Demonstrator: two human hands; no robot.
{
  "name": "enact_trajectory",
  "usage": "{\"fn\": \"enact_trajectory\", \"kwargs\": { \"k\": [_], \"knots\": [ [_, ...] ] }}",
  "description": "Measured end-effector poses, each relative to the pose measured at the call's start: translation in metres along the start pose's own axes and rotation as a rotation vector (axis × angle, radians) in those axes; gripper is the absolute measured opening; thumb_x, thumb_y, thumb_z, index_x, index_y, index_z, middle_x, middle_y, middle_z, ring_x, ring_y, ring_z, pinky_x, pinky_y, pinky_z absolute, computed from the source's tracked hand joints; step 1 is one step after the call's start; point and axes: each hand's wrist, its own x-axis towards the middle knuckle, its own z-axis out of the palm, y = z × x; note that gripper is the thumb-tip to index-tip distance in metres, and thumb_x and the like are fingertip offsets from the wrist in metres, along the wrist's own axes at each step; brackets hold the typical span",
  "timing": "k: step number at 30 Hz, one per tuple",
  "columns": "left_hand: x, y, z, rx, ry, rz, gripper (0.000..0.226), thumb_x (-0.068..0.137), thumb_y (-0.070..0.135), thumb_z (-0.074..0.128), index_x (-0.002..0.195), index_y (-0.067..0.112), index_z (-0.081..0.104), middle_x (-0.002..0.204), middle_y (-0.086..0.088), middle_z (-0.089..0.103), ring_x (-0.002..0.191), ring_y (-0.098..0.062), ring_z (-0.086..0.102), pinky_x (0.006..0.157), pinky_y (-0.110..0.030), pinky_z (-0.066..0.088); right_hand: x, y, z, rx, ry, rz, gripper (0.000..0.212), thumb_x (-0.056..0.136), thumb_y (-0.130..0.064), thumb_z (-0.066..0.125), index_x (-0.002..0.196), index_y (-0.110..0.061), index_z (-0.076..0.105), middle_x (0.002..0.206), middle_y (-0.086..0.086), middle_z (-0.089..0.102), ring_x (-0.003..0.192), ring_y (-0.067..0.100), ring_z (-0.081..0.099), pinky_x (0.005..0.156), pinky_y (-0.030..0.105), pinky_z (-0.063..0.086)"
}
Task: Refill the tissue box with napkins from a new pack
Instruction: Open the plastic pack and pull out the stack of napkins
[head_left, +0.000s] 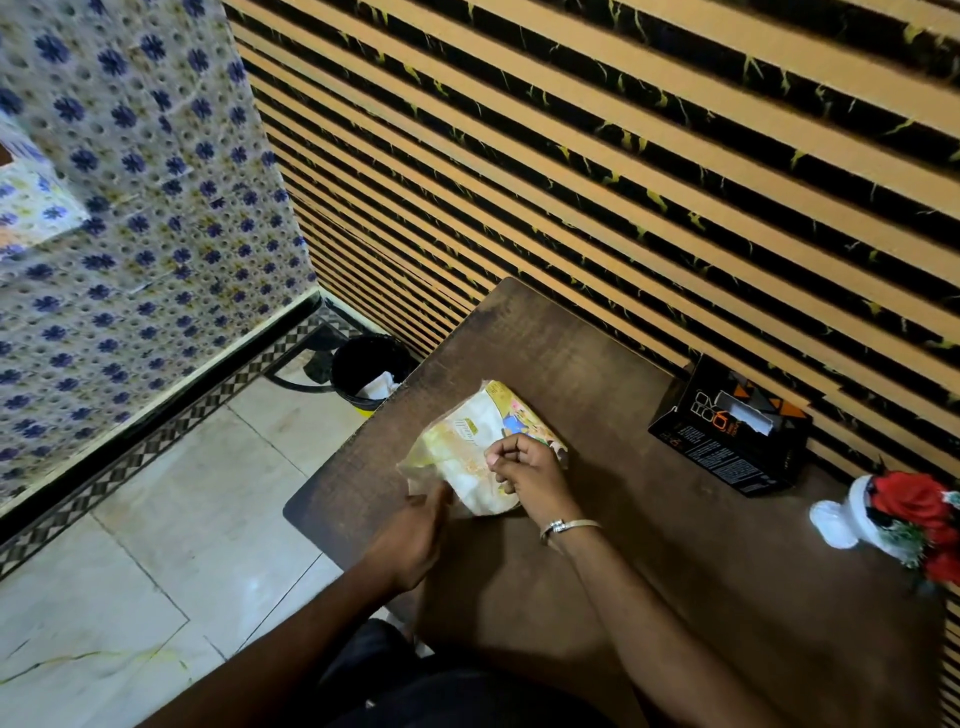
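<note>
A yellow and white plastic napkin pack (470, 441) lies on the brown table (623, 545), near its left side. My right hand (527, 475) rests on top of the pack with the fingers curled and pinching its wrapper. My left hand (415, 540), blurred, is at the pack's near-left edge and touches the wrapper; whether it grips is unclear. The black tissue box (727, 431) with orange print stands at the table's far right against the wall, and a white slip shows in its top slot.
A white vase of red flowers (883, 519) lies at the table's right edge. A black bin (366, 371) holding white paper stands on the tiled floor past the table's far-left corner. A striped wall runs behind the table.
</note>
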Motion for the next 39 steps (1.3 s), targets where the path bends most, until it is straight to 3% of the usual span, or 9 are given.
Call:
{"fn": "enact_trajectory", "kwargs": {
  "k": [5,12,15,19,23,27,31,34,39],
  "knots": [
    [-0.006,0.000,0.003,0.247,-0.303,-0.265,0.039,0.090,0.020,0.048,0.128,0.013,0.053,0.113,-0.014,0.070,0.103,-0.029,0.066,0.081,-0.034,0.051,-0.007,0.013,0.012,-0.043,-0.054,0.021,0.027,0.088,0.009,0.055,0.073,-0.014,0.056,0.065,0.003,0.058,0.048,-0.003,0.056,0.048,0.010,0.042],
    [0.013,0.013,-0.005,-0.911,0.190,-0.739,0.026,0.086,-0.015,0.047,0.078,-0.004,0.069,0.071,-0.016,0.068,0.070,-0.028,0.064,0.072,-0.033,0.052,-0.015,0.014,0.016,-0.074,-0.216,0.015,0.013,0.089,0.001,0.061,0.083,-0.010,0.057,0.070,0.007,0.062,0.055,0.006,0.060,0.055,0.018,0.046],
    [0.012,0.009,0.004,-1.000,0.202,-0.919,0.019,0.081,-0.007,0.061,0.064,0.000,0.066,0.055,-0.014,0.065,0.055,-0.025,0.061,0.061,-0.036,0.053,-0.008,0.013,0.011,-0.186,-0.136,-0.063,0.012,0.084,-0.023,0.071,0.085,-0.016,0.062,0.083,0.001,0.067,0.073,0.011,0.063,0.067,0.026,0.049],
    [0.006,0.007,0.011,-1.032,0.201,-0.945,0.031,0.090,-0.005,0.057,0.061,0.003,0.058,0.059,-0.013,0.055,0.047,-0.017,0.050,0.040,-0.018,0.035,0.022,0.008,-0.011,-0.562,0.265,-0.222,0.032,0.077,-0.036,0.065,0.107,-0.024,0.060,0.114,-0.001,0.052,0.109,0.021,0.054,0.096,0.037,0.045],
    [0.007,0.000,0.012,-1.114,0.212,-0.890,0.021,0.082,0.002,0.071,0.063,0.001,0.063,0.058,-0.014,0.056,0.049,-0.017,0.050,0.050,-0.026,0.037,0.057,0.010,-0.032,-0.881,0.056,0.044,0.072,0.082,-0.029,0.070,0.144,-0.014,0.038,0.150,0.013,0.033,0.139,0.028,0.034,0.113,0.032,0.028],
    [0.011,0.005,0.006,-1.093,0.187,-0.867,0.010,0.082,-0.003,0.069,0.074,0.003,0.069,0.067,-0.017,0.065,0.062,-0.023,0.057,0.063,-0.034,0.045,0.077,0.015,-0.029,-0.676,-0.125,0.297,0.096,0.083,-0.028,0.072,0.154,-0.013,0.009,0.160,0.012,0.021,0.144,0.027,0.031,0.116,0.039,0.031],
    [0.011,-0.002,0.003,-1.018,0.142,-0.885,0.019,0.088,-0.009,0.057,0.092,0.007,0.064,0.070,0.001,0.063,0.062,-0.011,0.057,0.052,-0.021,0.053,0.073,0.015,-0.020,-0.644,-0.124,0.257,0.089,0.079,-0.027,0.079,0.148,-0.001,0.029,0.143,0.011,0.046,0.127,0.023,0.049,0.101,0.028,0.040],
    [0.011,-0.009,0.005,-1.106,0.108,-0.841,0.031,0.087,-0.004,0.066,0.117,-0.004,0.060,0.099,-0.017,0.070,0.069,-0.015,0.065,0.058,-0.027,0.054,0.063,0.023,-0.024,-0.439,-0.209,0.294,0.055,0.074,-0.031,0.083,0.118,-0.004,0.065,0.112,0.007,0.071,0.094,0.022,0.069,0.090,0.036,0.056],
    [0.010,0.007,-0.001,-1.325,0.053,-0.713,0.051,0.071,0.004,0.079,0.119,-0.003,0.063,0.120,-0.023,0.068,0.098,-0.033,0.072,0.069,-0.036,0.061,0.039,0.023,-0.035,-0.250,-0.225,0.267,0.052,0.074,-0.046,0.079,0.115,-0.015,0.066,0.103,0.000,0.076,0.094,0.014,0.073,0.093,0.036,0.056]
  ]
}}
